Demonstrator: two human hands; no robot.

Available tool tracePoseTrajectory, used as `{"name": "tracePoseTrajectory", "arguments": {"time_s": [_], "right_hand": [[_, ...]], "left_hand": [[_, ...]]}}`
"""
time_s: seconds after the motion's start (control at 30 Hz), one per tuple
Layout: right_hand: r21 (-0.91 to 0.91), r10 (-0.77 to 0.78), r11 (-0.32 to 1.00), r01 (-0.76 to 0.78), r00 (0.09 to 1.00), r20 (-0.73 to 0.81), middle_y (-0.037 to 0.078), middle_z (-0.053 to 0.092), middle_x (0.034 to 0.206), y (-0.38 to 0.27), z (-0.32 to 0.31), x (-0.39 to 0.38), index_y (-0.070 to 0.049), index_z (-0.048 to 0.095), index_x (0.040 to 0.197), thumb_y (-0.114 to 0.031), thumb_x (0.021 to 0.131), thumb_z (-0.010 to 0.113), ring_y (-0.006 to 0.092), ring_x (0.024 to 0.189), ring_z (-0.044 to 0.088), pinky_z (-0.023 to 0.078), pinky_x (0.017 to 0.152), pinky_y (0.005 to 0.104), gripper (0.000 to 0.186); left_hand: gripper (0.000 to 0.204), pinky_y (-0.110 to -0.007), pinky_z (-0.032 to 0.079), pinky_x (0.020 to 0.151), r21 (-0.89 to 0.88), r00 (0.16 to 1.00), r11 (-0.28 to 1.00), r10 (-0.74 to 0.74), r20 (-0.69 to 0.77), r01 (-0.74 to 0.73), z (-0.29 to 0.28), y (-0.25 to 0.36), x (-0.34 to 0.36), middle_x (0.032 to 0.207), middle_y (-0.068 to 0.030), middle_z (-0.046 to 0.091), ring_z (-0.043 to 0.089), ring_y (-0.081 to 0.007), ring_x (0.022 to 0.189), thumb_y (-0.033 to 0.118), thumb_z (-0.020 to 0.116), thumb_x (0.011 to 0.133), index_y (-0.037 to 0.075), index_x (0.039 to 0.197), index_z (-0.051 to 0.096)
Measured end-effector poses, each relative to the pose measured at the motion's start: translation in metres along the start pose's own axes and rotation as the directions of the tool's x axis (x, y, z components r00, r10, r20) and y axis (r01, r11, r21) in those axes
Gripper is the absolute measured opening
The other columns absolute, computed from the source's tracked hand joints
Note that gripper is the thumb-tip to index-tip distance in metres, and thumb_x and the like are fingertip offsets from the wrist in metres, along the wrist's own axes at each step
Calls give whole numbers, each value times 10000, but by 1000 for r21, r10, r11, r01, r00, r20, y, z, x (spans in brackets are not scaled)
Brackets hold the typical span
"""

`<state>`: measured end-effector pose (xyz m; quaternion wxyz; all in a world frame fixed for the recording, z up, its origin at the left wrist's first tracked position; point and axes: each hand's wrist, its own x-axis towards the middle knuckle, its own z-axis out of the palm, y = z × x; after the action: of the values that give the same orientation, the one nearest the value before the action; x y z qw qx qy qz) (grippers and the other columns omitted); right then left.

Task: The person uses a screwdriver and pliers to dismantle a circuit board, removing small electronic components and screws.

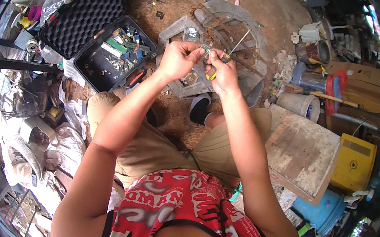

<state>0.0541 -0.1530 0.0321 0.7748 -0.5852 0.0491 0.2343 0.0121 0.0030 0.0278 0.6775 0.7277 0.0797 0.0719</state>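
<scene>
My left hand (pixel 178 62) pinches a small green board (pixel 205 48), at twelve o'clock before me; my right hand (pixel 224 73) grasps a screwdriver (pixel 225 58), its blade toward one o'clock. I think it is best to hold the board's edges lightly and keep the blade from my skin. An open black case (pixel 89 60) lies at nine o'clock from both hands.

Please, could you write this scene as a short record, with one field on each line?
Left hand: pinches a small green piece
Right hand: grips a yellow-and-black screwdriver
Screwdriver tip: points away from the piece
Below the hands: grey frame on brown floor
To the left: open black case holding green and white pieces
To the right: yellow box
</scene>
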Motion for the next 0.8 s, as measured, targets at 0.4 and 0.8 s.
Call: {"name": "tracePoseTrajectory", "arguments": {"time_s": [0.4, 0.8], "right_hand": [[-545, -353, 805, 234, 928, -122, 10, 644, 822, -1, 11, -11, -29, 680, 892, -115, 915, 654, 99, 671, 545, 454, 596, 264, 92], [-553, -340, 812, 188, 922, -184, 4, 660, 849, -14, -56, -38, -26, 683, 1097, -145, 907, 691, 49, 660, 529, 423, 567, 188, 224]], "left_hand": [[142, -353, 509, 586, 369, 923, 890, 347, -167, -268, 8, -3, -2, 745, -160, 687, 675, -252, 645, 146, 682, 861, 9, 852, 718], [214, -235, 496, 721, -512, 951, 852, -241, -193, 111, -39, -18, 37, 874, -13, 678, 609, -91, 753, 182, 669, 926, 21, 1066, 685]]}}
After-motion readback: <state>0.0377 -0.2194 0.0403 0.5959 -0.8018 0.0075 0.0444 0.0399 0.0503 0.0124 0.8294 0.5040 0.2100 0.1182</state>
